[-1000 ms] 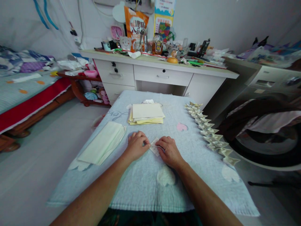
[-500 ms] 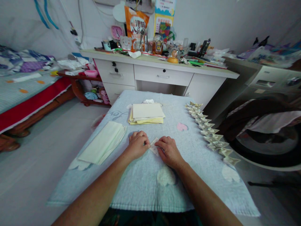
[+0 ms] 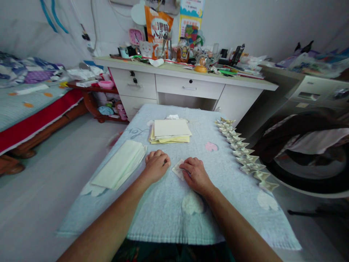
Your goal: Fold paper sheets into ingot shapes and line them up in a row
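My right hand [image 3: 195, 174] pinches a small folded piece of pale paper [image 3: 177, 169] against the cloth, its thumb and fingertips covering the right part. The paper's left corner lies uncovered, pointing toward my left hand [image 3: 157, 165]. That hand rests on the cloth a short way left of the paper, fingers curled together, with nothing visible in them. To its left is a long, folded stack of pale green paper [image 3: 120, 165]. Beyond both hands sits a pile of cream and yellow paper sheets [image 3: 171, 129]. Along the table's right side runs a row of several pointed folded paper pieces [image 3: 242, 152].
A light blue cloth [image 3: 160, 218] covers the table. Behind it stands a white desk [image 3: 188, 89] crowded with jars, an orange snack bag [image 3: 158, 31] and a pink clock [image 3: 135, 37]. A washing machine [image 3: 313, 94] is at right, a bed [image 3: 40, 102] at left.
My left hand has let go of the folded paper's left corner and moved slightly left. My right hand stays in place on the paper.
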`<state>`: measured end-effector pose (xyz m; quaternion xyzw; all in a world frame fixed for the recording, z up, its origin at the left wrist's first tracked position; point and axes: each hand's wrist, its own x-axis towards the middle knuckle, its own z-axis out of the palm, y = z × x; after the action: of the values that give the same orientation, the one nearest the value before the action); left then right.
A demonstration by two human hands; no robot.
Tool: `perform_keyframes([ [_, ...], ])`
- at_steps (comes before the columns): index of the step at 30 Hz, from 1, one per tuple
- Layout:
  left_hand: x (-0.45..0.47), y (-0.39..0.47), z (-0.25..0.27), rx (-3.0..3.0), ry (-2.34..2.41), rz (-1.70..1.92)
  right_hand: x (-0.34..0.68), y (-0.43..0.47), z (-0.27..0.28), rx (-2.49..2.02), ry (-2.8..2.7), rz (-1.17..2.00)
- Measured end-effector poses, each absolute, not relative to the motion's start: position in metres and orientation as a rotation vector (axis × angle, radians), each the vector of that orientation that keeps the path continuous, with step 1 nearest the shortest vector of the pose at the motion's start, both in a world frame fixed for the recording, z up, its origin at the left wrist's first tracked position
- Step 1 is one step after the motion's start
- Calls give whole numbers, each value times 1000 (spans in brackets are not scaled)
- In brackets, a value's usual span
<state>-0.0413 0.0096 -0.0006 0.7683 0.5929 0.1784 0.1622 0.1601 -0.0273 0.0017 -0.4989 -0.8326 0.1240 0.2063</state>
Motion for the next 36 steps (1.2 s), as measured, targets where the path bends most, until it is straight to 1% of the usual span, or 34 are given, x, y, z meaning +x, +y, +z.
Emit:
perform_keyframes([
  [21,-27,3,-4,2268,1666,501,163,-35,8,-1334,-2407,319],
  [36,-26,2,-4,2312,1666,488,175,-35,11,-1393,-2397,256],
])
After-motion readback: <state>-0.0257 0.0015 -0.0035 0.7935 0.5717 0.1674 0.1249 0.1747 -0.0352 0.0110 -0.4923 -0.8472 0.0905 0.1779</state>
